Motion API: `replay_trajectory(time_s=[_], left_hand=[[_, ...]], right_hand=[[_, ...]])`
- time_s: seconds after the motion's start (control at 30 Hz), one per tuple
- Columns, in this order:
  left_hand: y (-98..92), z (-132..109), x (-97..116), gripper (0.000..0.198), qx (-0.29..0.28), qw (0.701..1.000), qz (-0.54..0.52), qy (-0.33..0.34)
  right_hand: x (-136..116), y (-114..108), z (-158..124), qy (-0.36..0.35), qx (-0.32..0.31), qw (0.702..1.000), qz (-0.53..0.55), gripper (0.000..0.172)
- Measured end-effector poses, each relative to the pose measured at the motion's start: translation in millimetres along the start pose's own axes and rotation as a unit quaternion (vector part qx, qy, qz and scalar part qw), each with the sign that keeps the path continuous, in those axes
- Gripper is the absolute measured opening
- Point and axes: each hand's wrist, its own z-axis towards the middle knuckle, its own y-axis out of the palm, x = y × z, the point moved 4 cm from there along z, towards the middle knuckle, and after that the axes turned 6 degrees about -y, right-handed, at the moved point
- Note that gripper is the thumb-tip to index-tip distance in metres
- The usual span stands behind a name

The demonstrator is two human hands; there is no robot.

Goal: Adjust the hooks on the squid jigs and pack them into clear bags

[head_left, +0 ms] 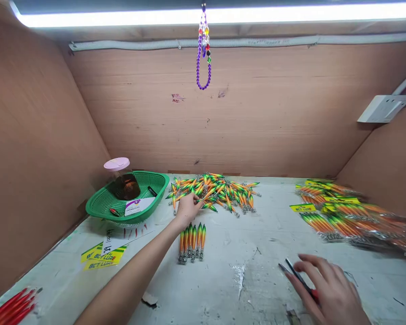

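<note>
My left hand [188,208] is stretched forward to the near edge of a heaped pile of orange, yellow and green squid jigs [228,192]. Its fingers are closed at a jig there, though the fingertips are partly hidden. Just below that hand lies a neat row of several jigs [192,241], their metal hook crowns toward me. My right hand [334,289] is at the lower right, fingers curled around a slim pliers-like tool [299,275] with red on its handle. The two tips of the tool are apart and point away from me to the left.
A green basket [160,196] holds a pink-lidded jar [126,183], a card and a pen. Yellow "BCT LURE" cards [104,262] lie before it. Packed jigs [355,212] are stacked at right. Red pieces [11,309] lie lower left. Purple beads [203,72] hang overhead.
</note>
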Motion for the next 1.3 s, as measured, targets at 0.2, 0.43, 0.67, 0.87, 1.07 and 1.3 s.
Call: replay_trajectory(time_s=[0.2, 0.43, 0.67, 0.87, 1.07, 1.3], left_hand=[[4.1, -4, 0, 0.005, 0.044, 0.994, -0.064, 0.073], [7.4, -4, -7, 0.005, 0.062, 0.986, -0.118, 0.097], [0.0, -6, -5, 0.012, 0.077, 0.977, -0.163, 0.11], [-4.9, -13, 18, 0.012, 0.072, 0.968, -0.176, 0.165], [-14.2, -1, 42, 0.012, 0.106, 0.959, -0.213, 0.157], [-15.3, 2, 39, 0.014, 0.099, 0.945, -0.286, 0.121]], right_hand=[[-47, 71, 131, -0.109, -0.137, 0.984, 0.043, 0.02], [-65, 172, 219, -0.156, -0.25, 0.955, 0.022, 0.027], [-60, 181, 234, -0.174, -0.303, 0.933, 0.089, 0.03], [-16, 169, 217, -0.067, -0.272, 0.934, 0.223, 0.03], [43, 165, 184, 0.143, -0.182, 0.878, 0.419, 0.033], [81, 156, 166, 0.295, -0.068, 0.734, 0.607, 0.034]])
